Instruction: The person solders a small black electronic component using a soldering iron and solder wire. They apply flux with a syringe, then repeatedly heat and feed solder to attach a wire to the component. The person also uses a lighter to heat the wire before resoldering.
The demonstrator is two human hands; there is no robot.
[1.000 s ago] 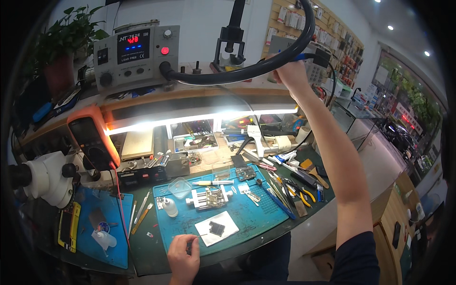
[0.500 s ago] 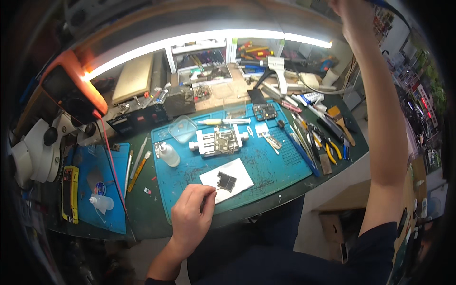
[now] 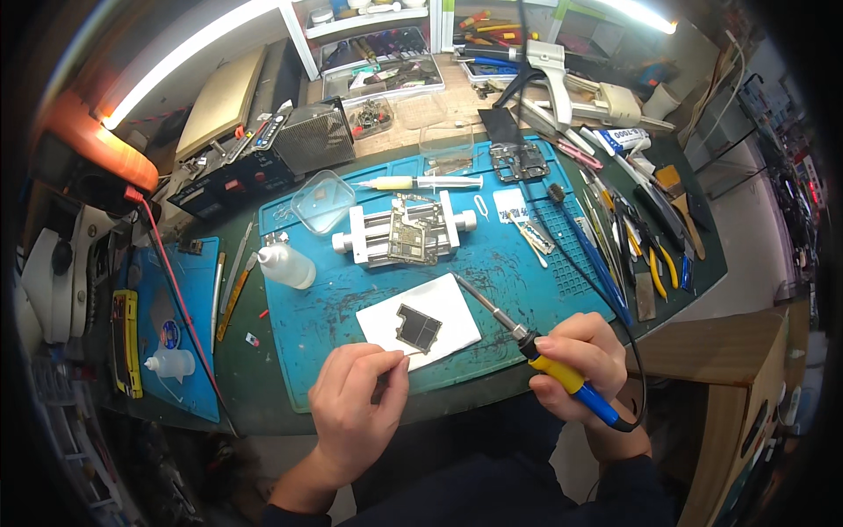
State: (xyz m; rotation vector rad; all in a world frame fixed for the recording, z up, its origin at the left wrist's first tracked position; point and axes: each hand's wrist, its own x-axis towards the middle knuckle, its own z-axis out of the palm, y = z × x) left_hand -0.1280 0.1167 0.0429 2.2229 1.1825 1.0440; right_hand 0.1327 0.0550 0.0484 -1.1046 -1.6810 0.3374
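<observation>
Starting at the near side: a wooden cabinet point(image 3: 702, 351) stands off to the right, and the dark green worktop point(image 3: 256, 379) bends across under a big blue mat point(image 3: 327, 369), scuffed dark in its middle. Near its front lies a white pad point(image 3: 461, 327), and there's the little dark board point(image 3: 420, 329), sitting flat on it. Farther in, a metal clamp point(image 3: 360, 235) carries a circuit board point(image 3: 408, 235), a white bottle point(image 3: 288, 266) to its left and a syringe point(image 3: 430, 183) just beyond. Out right, pliers point(image 3: 669, 268) with yellow handles lie among a crowd of slim tools; out left, an orange multimeter point(image 3: 105, 145) leans over the bench. At the far side, trays of small parts point(image 3: 373, 79) fill the shelf, with a bright light strip point(image 3: 189, 57) slanting above at left. Now the hands — left hand point(image 3: 360, 408) by the pad's near edge, back upward, thumb and forefinger all but meeting; whether anything thin sits between them, I can't tell. Right hand point(image 3: 580, 373), over the mat's near right edge, has its fingers closed around the soldering iron point(image 3: 529, 347), held pen-style — its tip slants far and left, right by the pad's far corner.
</observation>
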